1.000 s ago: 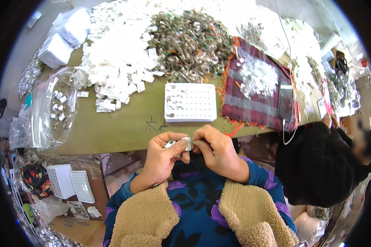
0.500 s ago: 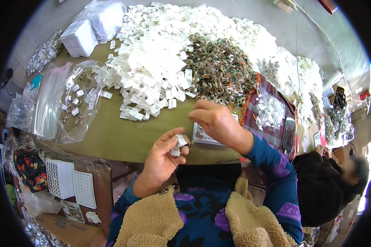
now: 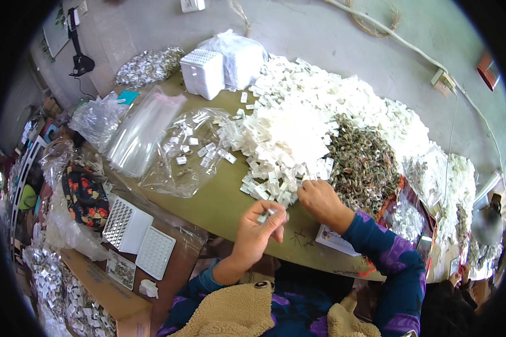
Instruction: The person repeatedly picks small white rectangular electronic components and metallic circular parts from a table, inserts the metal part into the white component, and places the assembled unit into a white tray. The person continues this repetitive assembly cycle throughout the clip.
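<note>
My left hand [image 3: 254,233] is closed with thumb and fingers round a small white plastic piece [image 3: 267,215], partly hidden by the fingers. To its right, my right hand [image 3: 322,203] reaches over the near edge of a heap of small white plastic boxes [image 3: 287,135]. Its fingers are curled together, and whatever lies between them is hidden. Just beyond that hand spreads a heap of small brownish metallic pieces, perhaps rings [image 3: 365,163]. A shallow white tray [image 3: 336,240] lies beneath my right forearm, which covers part of it.
Clear plastic bags [image 3: 145,132] and a bag with loose white pieces [image 3: 188,160] lie to the left. Stacked white trays [image 3: 202,73] stand at the back. More trays [image 3: 128,224] and a cardboard box [image 3: 108,292] are lower left. Another person's hand [image 3: 455,278] is far right.
The view has swung left. My right hand has gone from above the white tray to the edge of the white heap. My left hand still holds a white piece, now closer to the heap.
</note>
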Tool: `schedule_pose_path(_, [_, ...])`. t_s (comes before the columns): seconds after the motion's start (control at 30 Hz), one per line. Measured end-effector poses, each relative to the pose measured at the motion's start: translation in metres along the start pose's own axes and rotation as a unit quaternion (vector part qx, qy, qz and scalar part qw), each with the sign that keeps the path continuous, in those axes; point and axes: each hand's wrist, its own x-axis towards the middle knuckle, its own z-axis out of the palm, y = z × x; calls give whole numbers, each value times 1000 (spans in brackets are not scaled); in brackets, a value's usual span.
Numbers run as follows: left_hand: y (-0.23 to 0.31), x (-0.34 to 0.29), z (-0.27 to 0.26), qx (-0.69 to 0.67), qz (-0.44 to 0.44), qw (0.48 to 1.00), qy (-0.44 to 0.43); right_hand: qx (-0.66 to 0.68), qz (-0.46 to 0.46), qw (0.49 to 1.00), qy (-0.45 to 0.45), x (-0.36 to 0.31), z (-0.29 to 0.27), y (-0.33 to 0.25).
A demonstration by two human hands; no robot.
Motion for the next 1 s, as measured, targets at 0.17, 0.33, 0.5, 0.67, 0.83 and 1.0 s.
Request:
schedule_pose_path(0.17, [56, 34, -23, 262, 242, 929, 98, 50, 13, 999, 18, -1, 3, 7])
schedule_pose_path(0.33, [103, 95, -72, 714, 338, 574, 216, 149, 76, 980, 104, -5, -6, 17])
schedule_pose_path(0.5, [42, 57, -40, 362, 84, 924, 94, 512, 290, 797, 140, -19, -31, 15])
schedule_pose_path(0.67, [-18, 24, 12, -26, -170, 982, -78, 662, 319, 669, 111, -54, -59, -12])
schedule_pose_path(0.83, [-37, 9, 20, -63, -261, 952, -145, 734, 356, 574, 72, -100, -78, -47])
schedule_pose_path(1.0, [-44, -6, 30, -12, -293, 931, -219, 714, 359, 598, 65, -136, -86, -68])
